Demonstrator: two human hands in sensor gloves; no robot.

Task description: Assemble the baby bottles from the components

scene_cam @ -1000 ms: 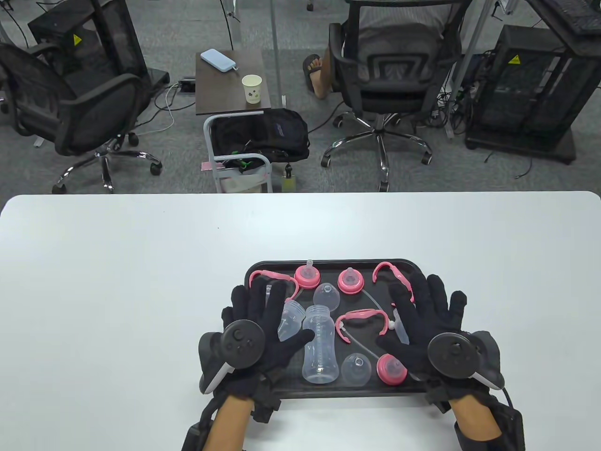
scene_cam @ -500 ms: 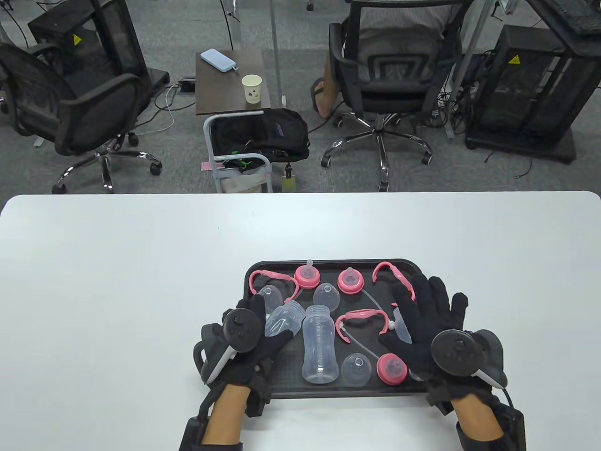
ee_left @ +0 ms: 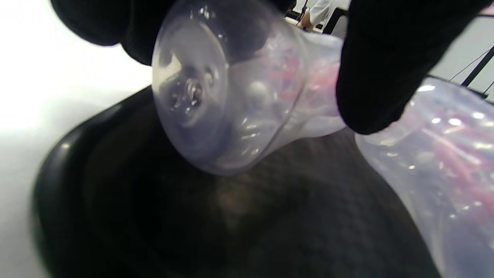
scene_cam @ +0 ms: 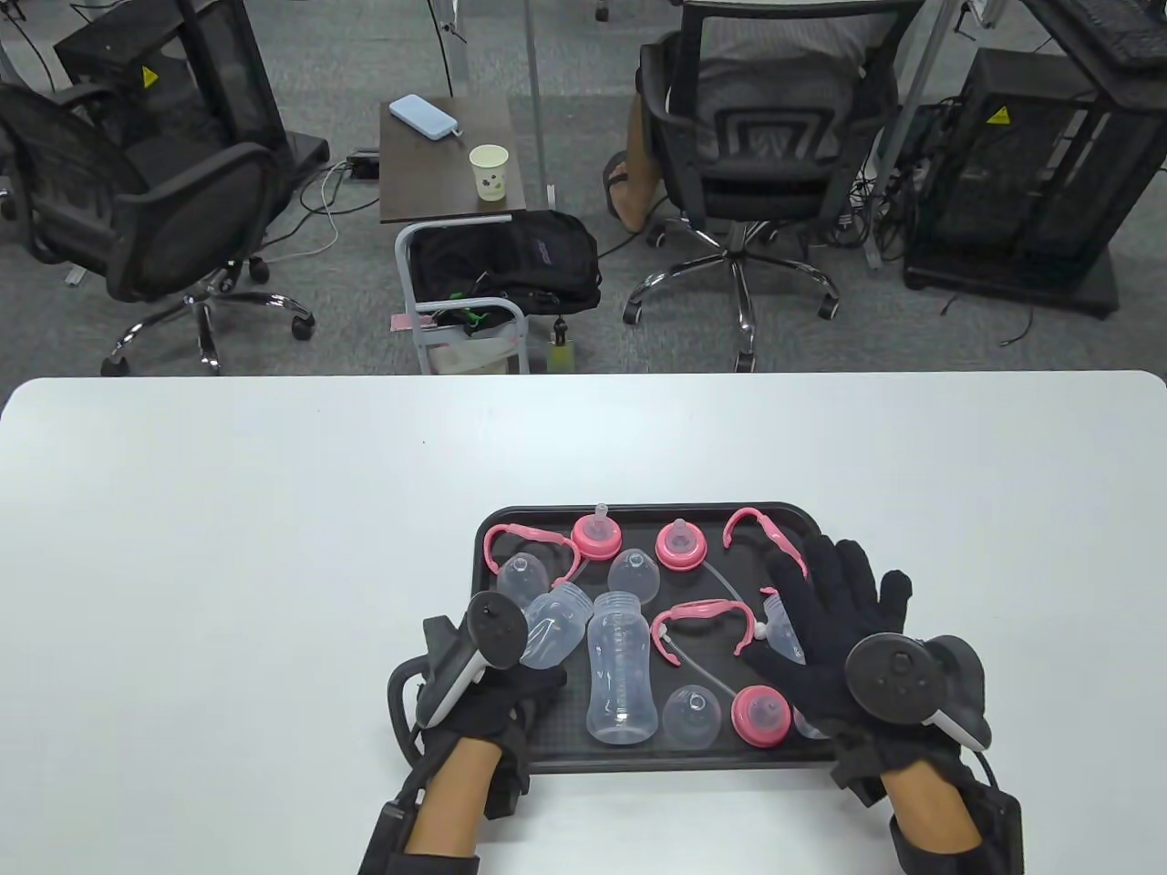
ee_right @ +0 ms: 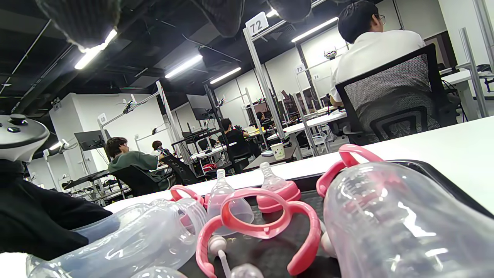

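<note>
Over the tray [scene_cam: 492,538], my left hand [scene_cam: 497,697] grips a clear bottle [scene_cam: 554,624]; lift it level, right hand [scene_cam: 834,629] flat.

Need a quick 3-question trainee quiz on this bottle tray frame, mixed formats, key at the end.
1. True or false: the left hand holds a clear bottle.
2. The right hand is: A) spread over the tray's right side, B) gripping a pink collar, C) off the table.
3. Fill in: the parts lie on a black ____.

Key: 1 true; 2 A; 3 tray.
</note>
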